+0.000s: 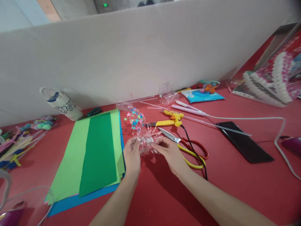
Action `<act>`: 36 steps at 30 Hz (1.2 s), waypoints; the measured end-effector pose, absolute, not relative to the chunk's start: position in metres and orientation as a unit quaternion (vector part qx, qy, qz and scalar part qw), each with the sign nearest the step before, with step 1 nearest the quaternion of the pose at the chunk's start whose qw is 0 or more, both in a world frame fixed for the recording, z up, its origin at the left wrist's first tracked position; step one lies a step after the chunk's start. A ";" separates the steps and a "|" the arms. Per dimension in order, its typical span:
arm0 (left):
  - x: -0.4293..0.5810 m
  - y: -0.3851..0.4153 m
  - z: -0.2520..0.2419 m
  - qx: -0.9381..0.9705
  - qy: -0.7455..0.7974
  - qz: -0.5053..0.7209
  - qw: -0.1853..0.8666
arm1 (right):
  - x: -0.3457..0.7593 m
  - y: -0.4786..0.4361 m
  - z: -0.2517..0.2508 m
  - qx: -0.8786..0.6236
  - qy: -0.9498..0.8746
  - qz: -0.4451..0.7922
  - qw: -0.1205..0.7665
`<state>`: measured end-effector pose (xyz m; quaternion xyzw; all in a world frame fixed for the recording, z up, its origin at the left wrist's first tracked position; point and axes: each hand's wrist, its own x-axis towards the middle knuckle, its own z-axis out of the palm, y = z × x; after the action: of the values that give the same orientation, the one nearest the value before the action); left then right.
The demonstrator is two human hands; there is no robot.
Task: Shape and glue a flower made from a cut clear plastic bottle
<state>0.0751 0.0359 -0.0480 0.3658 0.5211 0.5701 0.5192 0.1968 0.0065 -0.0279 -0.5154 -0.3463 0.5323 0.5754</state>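
Between my hands is a clear plastic piece [146,142] with many thin curled strips sticking out. My left hand [132,153] is closed on its left side, and my right hand [166,150] pinches its right side. Just behind it lies a clear rounded plastic piece with coloured stars [134,120]. A yellow glue gun [174,116] and a yellow-handled cutter [164,123] rest beyond my right hand. Scissors [171,135] with red and yellow handles lie beside that hand, partly under the glue gun's black cable.
Green and blue sheets [100,153] are stacked at left, near a white tumbler [67,106]. A pink-white straightener [188,108], a black phone [245,142] and a blue packet [203,95] lie right. A white partition [131,56] stands behind the red table [225,185].
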 end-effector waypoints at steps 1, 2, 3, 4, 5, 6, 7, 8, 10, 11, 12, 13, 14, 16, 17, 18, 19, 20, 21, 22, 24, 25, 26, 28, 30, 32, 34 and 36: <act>0.075 0.036 -0.048 0.366 0.521 0.570 0.520 | 0.197 0.006 -0.028 -0.515 -0.346 0.532 0.576; 0.075 0.036 -0.047 0.366 0.522 0.568 0.520 | 0.197 0.006 -0.027 -0.515 -0.347 0.533 0.576; 0.074 0.036 -0.047 0.367 0.524 0.567 0.518 | 0.197 0.006 -0.027 -0.514 -0.347 0.533 0.575; 0.074 0.036 -0.047 0.369 0.527 0.566 0.516 | 0.197 0.006 -0.027 -0.513 -0.347 0.534 0.575; 0.073 0.037 -0.047 0.372 0.529 0.564 0.514 | 0.197 0.006 -0.027 -0.512 -0.347 0.535 0.575; 0.073 0.037 -0.047 0.375 0.531 0.562 0.511 | 0.197 0.005 -0.026 -0.511 -0.346 0.536 0.576; 0.072 0.037 -0.047 0.380 0.532 0.560 0.509 | 0.197 0.005 -0.027 -0.509 -0.345 0.536 0.577; 0.072 0.037 -0.047 0.386 0.532 0.559 0.505 | 0.197 0.005 -0.027 -0.507 -0.345 0.537 0.579; 0.071 0.036 -0.048 0.398 0.533 0.557 0.498 | 0.197 0.005 -0.028 -0.502 -0.343 0.539 0.583; 0.071 0.036 -0.049 0.404 0.534 0.555 0.493 | 0.197 0.005 -0.029 -0.499 -0.342 0.541 0.585; 0.071 0.035 -0.049 0.409 0.535 0.554 0.489 | 0.197 0.006 -0.030 -0.496 -0.339 0.541 0.588; 0.071 0.035 -0.050 0.414 0.536 0.552 0.486 | 0.197 0.006 -0.031 -0.494 -0.335 0.541 0.593; 0.071 0.035 -0.050 0.418 0.536 0.551 0.484 | 0.197 0.006 -0.032 -0.492 -0.331 0.541 0.597; 0.071 0.034 -0.050 0.425 0.536 0.548 0.481 | 0.196 0.007 -0.034 -0.489 -0.324 0.543 0.601; 0.071 0.033 -0.050 0.427 0.536 0.547 0.480 | 0.196 0.007 -0.034 -0.488 -0.322 0.544 0.601; 0.071 0.033 -0.050 0.429 0.536 0.547 0.479 | 0.197 0.007 -0.035 -0.488 -0.322 0.546 0.600; 0.071 0.033 -0.049 0.428 0.536 0.547 0.479 | 0.197 0.007 -0.035 -0.487 -0.322 0.548 0.599; 0.072 0.033 -0.049 0.426 0.537 0.546 0.481 | 0.197 0.007 -0.035 -0.487 -0.322 0.549 0.598; 0.072 0.033 -0.048 0.422 0.537 0.546 0.485 | 0.197 0.007 -0.035 -0.486 -0.322 0.550 0.598; 0.072 0.033 -0.048 0.416 0.537 0.547 0.489 | 0.198 0.006 -0.034 -0.484 -0.322 0.551 0.598; 0.072 0.034 -0.047 0.400 0.536 0.549 0.501 | 0.198 0.005 -0.033 -0.479 -0.324 0.556 0.597; 0.071 0.035 -0.046 0.390 0.535 0.551 0.508 | 0.198 0.005 -0.032 -0.476 -0.324 0.560 0.596; 0.071 0.036 -0.046 0.380 0.535 0.553 0.513 | 0.198 0.005 -0.031 -0.471 -0.324 0.565 0.595; 0.070 0.038 -0.044 0.359 0.535 0.559 0.522 | 0.198 0.004 -0.030 -0.462 -0.322 0.578 0.590; 0.068 0.040 -0.042 0.344 0.536 0.563 0.527 | 0.197 0.004 -0.030 -0.455 -0.324 0.588 0.585; 0.066 0.042 -0.040 0.338 0.535 0.563 0.531 | 0.197 0.003 -0.030 -0.456 -0.330 0.590 0.579; 0.065 0.043 -0.038 0.339 0.533 0.558 0.539 | 0.198 0.003 -0.030 -0.460 -0.340 0.588 0.573; 0.063 0.044 -0.037 0.340 0.531 0.551 0.547 | 0.199 0.003 -0.029 -0.458 -0.349 0.587 0.569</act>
<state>0.0630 0.0444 -0.0369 0.3399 0.5306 0.5506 0.5475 0.1989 0.0025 -0.0293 -0.4581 -0.3487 0.5872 0.5690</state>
